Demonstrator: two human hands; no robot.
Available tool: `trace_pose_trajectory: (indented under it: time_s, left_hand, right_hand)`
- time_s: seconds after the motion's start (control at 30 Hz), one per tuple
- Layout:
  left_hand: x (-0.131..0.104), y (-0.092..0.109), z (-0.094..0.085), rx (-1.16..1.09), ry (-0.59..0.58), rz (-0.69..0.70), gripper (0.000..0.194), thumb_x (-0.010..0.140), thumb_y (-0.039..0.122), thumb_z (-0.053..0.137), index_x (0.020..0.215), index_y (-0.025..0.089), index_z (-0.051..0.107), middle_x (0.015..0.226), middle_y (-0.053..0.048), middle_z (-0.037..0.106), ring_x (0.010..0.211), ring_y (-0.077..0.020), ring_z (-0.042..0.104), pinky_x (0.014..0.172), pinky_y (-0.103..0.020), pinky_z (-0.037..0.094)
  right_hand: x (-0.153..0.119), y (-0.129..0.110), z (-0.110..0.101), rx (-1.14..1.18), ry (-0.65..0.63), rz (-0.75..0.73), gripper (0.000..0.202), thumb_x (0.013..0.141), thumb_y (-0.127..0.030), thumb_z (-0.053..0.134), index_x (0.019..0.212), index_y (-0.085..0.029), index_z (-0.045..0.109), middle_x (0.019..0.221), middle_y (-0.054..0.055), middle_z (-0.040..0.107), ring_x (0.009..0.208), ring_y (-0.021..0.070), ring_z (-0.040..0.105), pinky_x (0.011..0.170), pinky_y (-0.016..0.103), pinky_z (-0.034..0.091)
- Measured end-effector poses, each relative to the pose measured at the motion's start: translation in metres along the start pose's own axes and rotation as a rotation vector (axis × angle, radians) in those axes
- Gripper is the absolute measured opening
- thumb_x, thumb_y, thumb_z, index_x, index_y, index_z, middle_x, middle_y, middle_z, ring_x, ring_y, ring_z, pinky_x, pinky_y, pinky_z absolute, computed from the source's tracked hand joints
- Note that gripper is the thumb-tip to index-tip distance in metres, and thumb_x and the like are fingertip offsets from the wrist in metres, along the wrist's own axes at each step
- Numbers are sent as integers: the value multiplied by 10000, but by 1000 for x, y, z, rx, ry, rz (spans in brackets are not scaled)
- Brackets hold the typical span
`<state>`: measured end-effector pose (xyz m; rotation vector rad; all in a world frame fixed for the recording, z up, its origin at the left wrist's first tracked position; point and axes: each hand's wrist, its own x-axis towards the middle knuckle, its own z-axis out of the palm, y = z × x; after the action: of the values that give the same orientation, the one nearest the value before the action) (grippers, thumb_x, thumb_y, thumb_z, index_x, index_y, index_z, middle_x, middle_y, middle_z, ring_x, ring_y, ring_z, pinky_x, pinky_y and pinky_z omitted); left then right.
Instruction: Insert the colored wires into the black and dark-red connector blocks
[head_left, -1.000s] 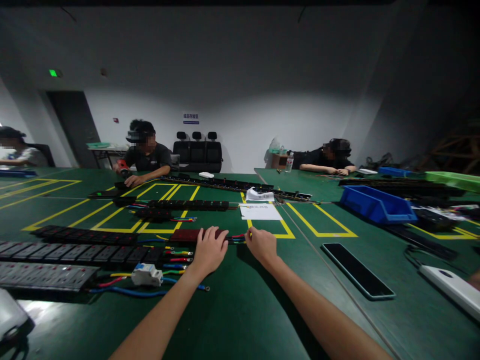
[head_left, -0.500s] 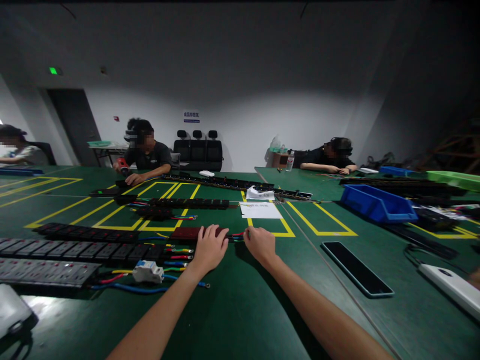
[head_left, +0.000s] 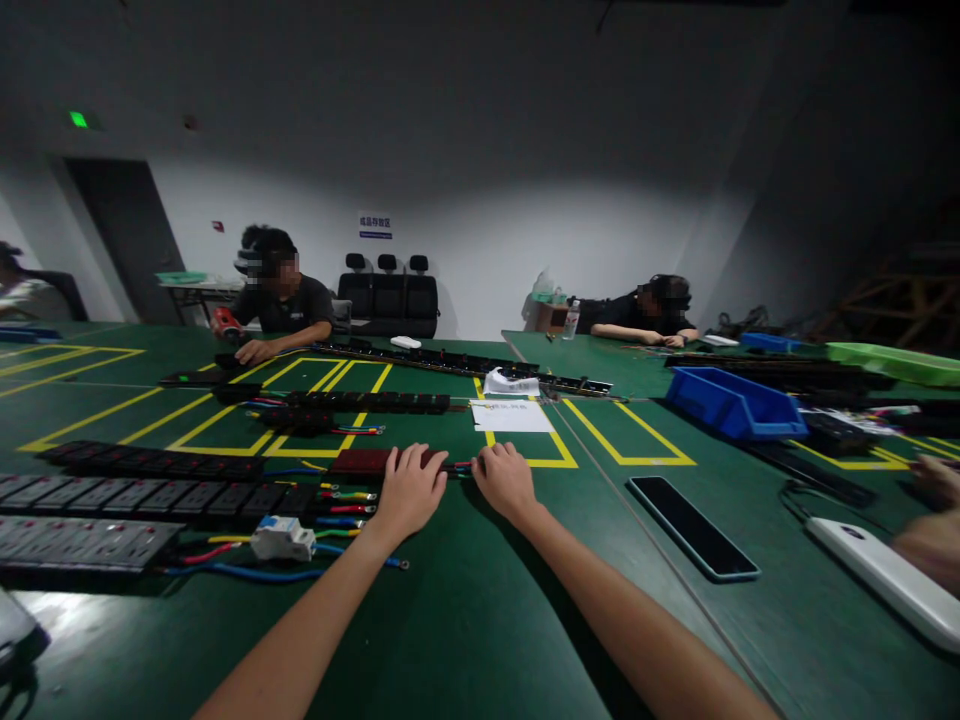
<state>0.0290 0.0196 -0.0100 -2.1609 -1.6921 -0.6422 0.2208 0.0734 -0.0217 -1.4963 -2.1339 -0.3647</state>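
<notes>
My left hand (head_left: 411, 492) lies over the right part of a dark red block (head_left: 358, 462), its fingers bent across the top and far edge. Short red, blue and dark wires (head_left: 458, 468) run from the block's right end. Around their far end the fingers of my right hand (head_left: 505, 482) are closed, hiding the tips. To the left of my left hand, several wires with ring terminals (head_left: 360, 509) stick out of a black-and-grey socket strip (head_left: 172, 497). A white breaker (head_left: 283, 539) with yellow, red and blue wires sits nearer to me.
A phone (head_left: 691, 527) and a white device (head_left: 885, 580) lie to the right, with another person's hand (head_left: 934, 525) beside the device. Beyond are a blue bin (head_left: 735, 402), a paper sheet (head_left: 511, 416) and long black strips (head_left: 375, 402). Across the table a co-worker holds a red drill (head_left: 226, 324).
The view has turned slightly, so most things sit further left. My right hand is a little closer to my left. More of the other person's hand shows at the right edge.
</notes>
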Motion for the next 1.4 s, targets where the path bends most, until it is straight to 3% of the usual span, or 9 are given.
trace_pose_trajectory:
  time_s: [0.23,0.33,0.43,0.53,0.67,0.77,1.03,1.23,1.4]
  left_hand:
    - [0,2,-4,20,11,-2,423,948,342,524,1360,260,580,1352,-133,586,1309,-312,495,1147,-574,311]
    - [1,4,-9,32,47,-3,534,900,360,600,1412,227,529,1352,-150,578,1316,-329,481,1165,-573,282]
    - [3,4,-13,27,71,-31,511,893,374,614,1375,213,561,1317,-146,602,1285,-334,500,1166,-575,273]
    - [4,2,-14,-1,72,-37,409,916,274,566,1323,265,602,1279,-95,642,1241,-299,538,1161,-551,285]
    - [4,-1,-10,-9,49,2,515,921,107,451,1392,288,554,1305,-76,647,1228,-257,556,1090,-470,377]
    - [4,-2,-7,-13,31,37,566,911,78,429,1441,261,507,1321,-86,637,1241,-249,549,1045,-429,409]
    - [5,4,-7,-29,38,10,403,1000,372,439,1343,223,590,1336,-106,641,1238,-283,559,1028,-460,412]
    - [6,2,-5,-45,10,6,342,1005,297,439,1293,225,608,1317,-89,653,1226,-260,572,1022,-438,417]
    - [6,2,-6,-59,10,12,275,967,262,511,1219,240,621,1265,-79,666,1197,-258,579,1047,-446,394]
  right_hand:
    - [4,6,10,75,-27,2,128,993,-309,560,973,-187,593,951,72,658,899,221,562,739,323,374]
    - [4,7,9,109,49,-4,78,1002,-247,529,983,-185,571,959,70,642,879,214,557,739,320,363]
    - [4,7,8,160,146,19,93,1008,-210,485,974,-187,568,953,73,628,870,212,551,734,314,360]
    - [4,8,8,212,239,69,131,1014,-210,447,970,-189,569,954,80,616,861,213,545,724,311,360]
    - [5,10,9,219,303,111,125,1013,-239,459,990,-181,568,988,96,615,898,227,538,765,320,363]
    - [6,12,9,186,279,176,114,1008,-262,489,1007,-184,573,1028,104,623,931,239,541,765,325,346]
    - [7,15,6,201,190,215,123,991,-306,512,956,-213,586,978,82,651,917,235,552,730,311,348]
    - [8,18,12,533,227,172,145,943,-258,464,1009,-203,580,1015,79,613,839,190,589,716,288,431]
    - [11,20,15,611,245,209,174,907,-315,495,1000,-186,564,886,56,594,779,197,568,711,299,443]
